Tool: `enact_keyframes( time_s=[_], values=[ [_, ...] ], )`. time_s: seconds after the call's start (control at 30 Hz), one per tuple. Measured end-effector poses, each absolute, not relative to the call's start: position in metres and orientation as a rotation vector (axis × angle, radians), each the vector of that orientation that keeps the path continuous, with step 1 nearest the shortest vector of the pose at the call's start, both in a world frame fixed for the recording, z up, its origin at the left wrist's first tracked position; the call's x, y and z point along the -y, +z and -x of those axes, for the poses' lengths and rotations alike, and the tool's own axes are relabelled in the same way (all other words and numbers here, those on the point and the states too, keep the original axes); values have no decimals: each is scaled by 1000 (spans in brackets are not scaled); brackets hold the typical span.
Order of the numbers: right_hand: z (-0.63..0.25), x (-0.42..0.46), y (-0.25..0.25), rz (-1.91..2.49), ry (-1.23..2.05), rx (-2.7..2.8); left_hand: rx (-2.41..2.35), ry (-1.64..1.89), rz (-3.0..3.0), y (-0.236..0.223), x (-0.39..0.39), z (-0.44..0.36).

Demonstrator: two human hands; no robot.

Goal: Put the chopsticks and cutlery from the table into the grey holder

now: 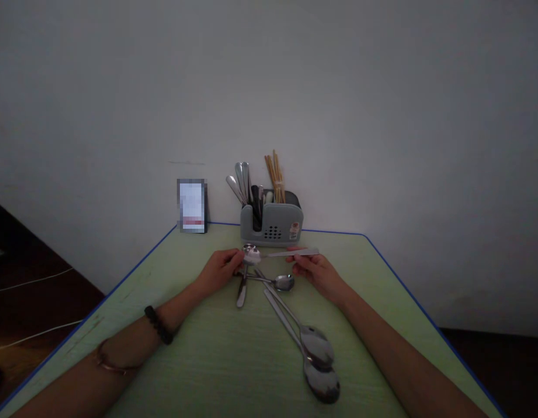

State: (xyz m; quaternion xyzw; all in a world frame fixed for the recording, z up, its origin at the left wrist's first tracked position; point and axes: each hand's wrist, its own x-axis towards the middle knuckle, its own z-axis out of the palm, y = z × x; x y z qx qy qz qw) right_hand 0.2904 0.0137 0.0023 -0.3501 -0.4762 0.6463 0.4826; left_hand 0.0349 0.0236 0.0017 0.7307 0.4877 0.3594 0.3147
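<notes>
A metal spoon (277,253) is held level between my two hands above the green table (208,348). My left hand (219,269) pinches its bowl end, with something small and white there that I cannot make out. My right hand (318,271) grips the handle end. Just below lie a small spoon (282,282) and another utensil (242,292). Two large spoons (314,354) lie nearer me, bowls toward me. A grey cutlery holder (272,225) with metal utensils and wooden chopsticks (275,176) stands behind my hands at the wall.
A small upright card (192,205) stands left of the holder at the table's back edge. The table has a blue rim (133,267) and meets a pale wall. Dark floor with white cables (29,283) lies to the left.
</notes>
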Motion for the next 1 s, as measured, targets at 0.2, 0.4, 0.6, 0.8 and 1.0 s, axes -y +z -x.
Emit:
enact_keyframes(
  time_s=[0.2, 0.4, 0.6, 0.8, 1.0],
  values=[
    [-289, -10, 7, 897, 1531, 1306, -1232, 836, -2043, 1, -21, -37],
    [-289, -12, 4, 917, 1498, 1354, -1189, 809, -2106, 1, -21, -38],
    [-289, -16, -1, 904, 1470, 1221, -1169, 760, -2126, 0, -21, -38],
    [-290, -13, 5, 880, 1461, 1217, -1189, 742, -2139, 1, -20, -38],
    [-291, -13, 2, 991, 1509, 1361, -1172, 758, -2140, 0, -20, -39]
  ],
)
